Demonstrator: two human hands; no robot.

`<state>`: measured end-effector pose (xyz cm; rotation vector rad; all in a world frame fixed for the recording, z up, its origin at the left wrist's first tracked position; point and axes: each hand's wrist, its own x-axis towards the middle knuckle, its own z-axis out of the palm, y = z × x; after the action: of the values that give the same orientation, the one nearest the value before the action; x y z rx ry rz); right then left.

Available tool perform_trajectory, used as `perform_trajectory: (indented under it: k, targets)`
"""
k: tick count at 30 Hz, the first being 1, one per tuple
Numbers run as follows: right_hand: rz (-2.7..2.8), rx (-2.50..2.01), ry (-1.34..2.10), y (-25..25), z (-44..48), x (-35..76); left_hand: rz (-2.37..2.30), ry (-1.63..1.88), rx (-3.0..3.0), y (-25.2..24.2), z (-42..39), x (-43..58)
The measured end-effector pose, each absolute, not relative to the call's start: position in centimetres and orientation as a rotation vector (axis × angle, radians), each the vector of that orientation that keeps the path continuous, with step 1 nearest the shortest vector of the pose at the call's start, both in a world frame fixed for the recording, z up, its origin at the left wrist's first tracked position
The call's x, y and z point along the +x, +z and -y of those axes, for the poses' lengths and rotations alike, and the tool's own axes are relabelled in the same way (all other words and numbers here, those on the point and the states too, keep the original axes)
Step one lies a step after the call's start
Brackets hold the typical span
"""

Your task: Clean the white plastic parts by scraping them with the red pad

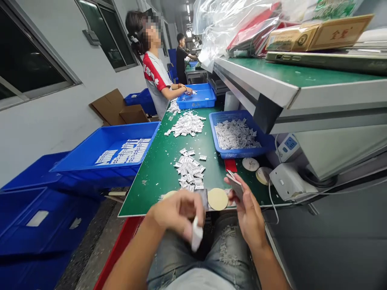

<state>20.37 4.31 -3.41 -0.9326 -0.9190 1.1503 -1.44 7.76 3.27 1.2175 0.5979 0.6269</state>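
My left hand [177,213] is above my lap at the table's front edge, thumb and fingers closed on a small white plastic piece [197,234], slightly blurred. To the right, my right hand [249,213] is closed round a flat grey blade-like piece [236,187] that points up and left; its exact kind is unclear. Between the hands, a round cream disc [217,199] lies at the table edge beside a dark grey square pad [202,197]. Just beyond my left hand is a small heap of white printed plastic pieces [190,171].
A blue basket [242,153] of white pieces stands right, near a red card [230,165] and a white power adapter [284,181]. A loaded shelf [256,74] overhangs the right. Left is a large blue bin [99,169]. A co-worker [155,76] handles pieces at a blue tray [196,104].
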Motion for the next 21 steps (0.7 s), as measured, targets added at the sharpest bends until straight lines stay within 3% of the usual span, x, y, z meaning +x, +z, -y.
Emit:
perform_trajectory:
  k: [5, 9, 15, 21]
  targets:
    - [0.403, -0.671, 1.522, -2.8, -3.0, 21.6, -0.958, 0.949, 1.331, 3.9, -21.8, 2.2]
    - [0.181, -0.753, 1.595, -3.1, -3.0, 22.4, -1.213, 0.923, 1.347, 1.0, -25.8, 3.2]
    - [0.260, -0.875, 1.547, -3.6, -2.8, 20.8, -1.222, 1.035, 1.168, -0.7, -23.5, 1.2]
    - [0.961, -0.631, 1.615, -1.6, -3.6, 18.9, -0.990, 1.128, 0.695, 0.4, -10.5, -1.9]
